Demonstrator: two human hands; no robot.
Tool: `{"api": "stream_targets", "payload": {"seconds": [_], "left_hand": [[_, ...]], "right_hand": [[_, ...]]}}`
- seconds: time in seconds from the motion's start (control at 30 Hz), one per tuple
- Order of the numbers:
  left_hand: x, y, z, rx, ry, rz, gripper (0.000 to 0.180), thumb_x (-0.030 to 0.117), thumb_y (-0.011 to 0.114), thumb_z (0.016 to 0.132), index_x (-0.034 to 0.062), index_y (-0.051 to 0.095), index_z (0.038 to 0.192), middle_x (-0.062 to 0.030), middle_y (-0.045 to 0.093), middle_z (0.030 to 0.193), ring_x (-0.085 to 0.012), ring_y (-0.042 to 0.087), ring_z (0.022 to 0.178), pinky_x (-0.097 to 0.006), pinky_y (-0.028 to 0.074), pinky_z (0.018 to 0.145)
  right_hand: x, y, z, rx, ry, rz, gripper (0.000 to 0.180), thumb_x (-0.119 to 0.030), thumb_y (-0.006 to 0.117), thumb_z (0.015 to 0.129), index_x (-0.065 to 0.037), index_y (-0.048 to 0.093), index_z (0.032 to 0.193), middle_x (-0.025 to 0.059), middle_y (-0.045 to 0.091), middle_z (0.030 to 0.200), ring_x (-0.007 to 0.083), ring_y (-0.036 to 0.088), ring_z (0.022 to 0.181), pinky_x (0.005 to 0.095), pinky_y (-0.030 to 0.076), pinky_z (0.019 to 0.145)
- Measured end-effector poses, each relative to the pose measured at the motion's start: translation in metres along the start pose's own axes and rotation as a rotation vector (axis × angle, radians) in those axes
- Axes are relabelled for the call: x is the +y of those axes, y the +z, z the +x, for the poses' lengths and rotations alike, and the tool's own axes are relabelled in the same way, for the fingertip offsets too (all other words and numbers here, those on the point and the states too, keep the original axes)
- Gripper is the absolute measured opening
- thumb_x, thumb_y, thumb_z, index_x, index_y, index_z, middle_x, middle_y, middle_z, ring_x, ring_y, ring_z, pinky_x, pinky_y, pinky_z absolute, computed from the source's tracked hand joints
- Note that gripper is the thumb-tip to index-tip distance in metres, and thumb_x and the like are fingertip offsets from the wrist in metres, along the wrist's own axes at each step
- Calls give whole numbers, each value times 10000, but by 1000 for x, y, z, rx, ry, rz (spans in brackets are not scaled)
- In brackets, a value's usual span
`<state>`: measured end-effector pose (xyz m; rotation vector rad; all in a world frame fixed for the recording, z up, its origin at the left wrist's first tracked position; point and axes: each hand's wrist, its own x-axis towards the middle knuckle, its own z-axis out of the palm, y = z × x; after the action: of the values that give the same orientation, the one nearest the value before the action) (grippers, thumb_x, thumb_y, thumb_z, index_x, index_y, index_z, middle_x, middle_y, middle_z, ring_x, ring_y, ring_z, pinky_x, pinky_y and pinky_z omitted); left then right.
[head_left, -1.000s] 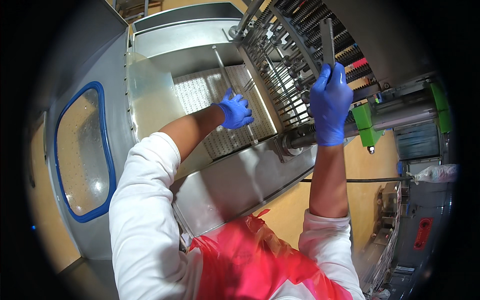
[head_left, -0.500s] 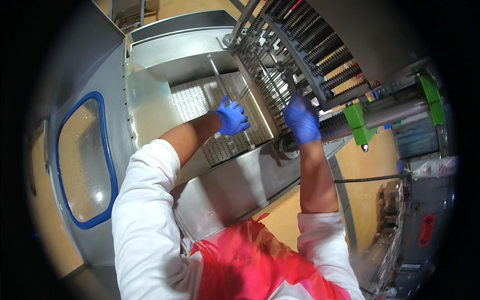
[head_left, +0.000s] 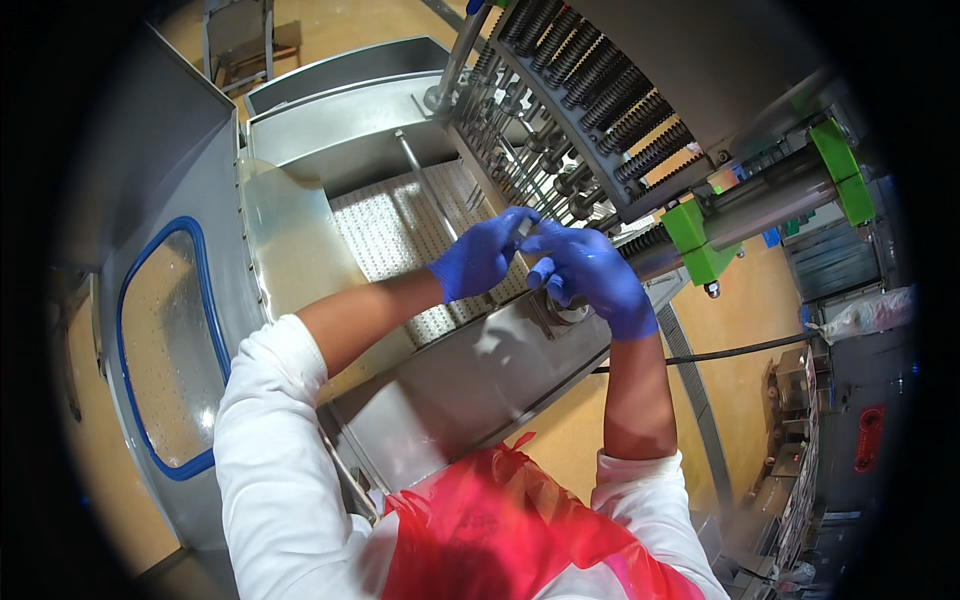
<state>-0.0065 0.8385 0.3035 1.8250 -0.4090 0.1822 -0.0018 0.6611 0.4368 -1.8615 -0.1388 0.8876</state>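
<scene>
My left hand (head_left: pixel 476 262) and my right hand (head_left: pixel 596 276), both in blue gloves, meet in front of the rack of thin metal rods (head_left: pixel 510 165). The left fingers are closed in a pinch. Curled fingers on the right hand touch or nearly touch the left fingertips. Something small and greyish shows between the two hands, too hidden to name. Below and behind them lies a white perforated conveyor bed (head_left: pixel 385 225), crossed by a slim metal bar (head_left: pixel 425 180) inside a steel machine.
A block with rows of black coil springs (head_left: pixel 600 85) hangs above the rods. Green clamps (head_left: pixel 697 240) sit on a thick shaft at the right. A steel ledge (head_left: pixel 450 375) runs before me. On the left stands a panel with a blue-edged window (head_left: pixel 170 340).
My left hand has moved right from over the conveyor bed, its spread fingers now closed. My right hand has come down and left, away from the rods and springs, to meet it.
</scene>
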Motion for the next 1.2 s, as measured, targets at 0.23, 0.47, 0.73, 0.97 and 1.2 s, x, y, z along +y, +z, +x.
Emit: {"api": "stream_targets", "payload": {"seconds": [0.23,0.47,0.73,0.97,1.2], "left_hand": [[15,1,27,-15,-115,-609,727,556,185,1081,25,579,1384,-163,658,1262,-234,554,1255,-360,372,1116],[-61,-7,37,-175,-187,346,699,607,251,1051,95,602,1373,-173,641,1268,-296,550,1255,-493,298,1171],[-77,-6,12,-426,-67,1032,607,553,348,1038,127,776,1102,-161,651,1160,-377,543,1215,-587,179,1220],[-78,-13,6,-432,-116,1046,600,535,347,1045,129,789,1053,-158,654,1142,-381,549,1198,-588,181,1217],[-72,3,15,-471,-40,1077,607,536,345,1047,126,793,1028,-155,662,1124,-384,558,1183,-593,202,1204]], "right_hand": [[70,21,36,164,-351,20,515,-274,673,958,40,541,1344,123,713,1076,250,692,912,384,558,844],[-1,7,35,813,-745,-738,339,-143,580,987,-32,549,1306,121,694,780,225,691,667,350,558,624],[27,-15,66,986,-662,-1332,245,-69,567,944,35,604,1163,245,702,852,370,720,792,442,589,635],[-45,13,32,1156,-813,-937,135,-128,585,973,-26,618,891,216,680,736,401,689,660,460,534,545],[73,-51,95,991,-649,-1316,199,-195,551,1006,-4,598,973,214,673,720,435,672,658,514,531,596]]}}
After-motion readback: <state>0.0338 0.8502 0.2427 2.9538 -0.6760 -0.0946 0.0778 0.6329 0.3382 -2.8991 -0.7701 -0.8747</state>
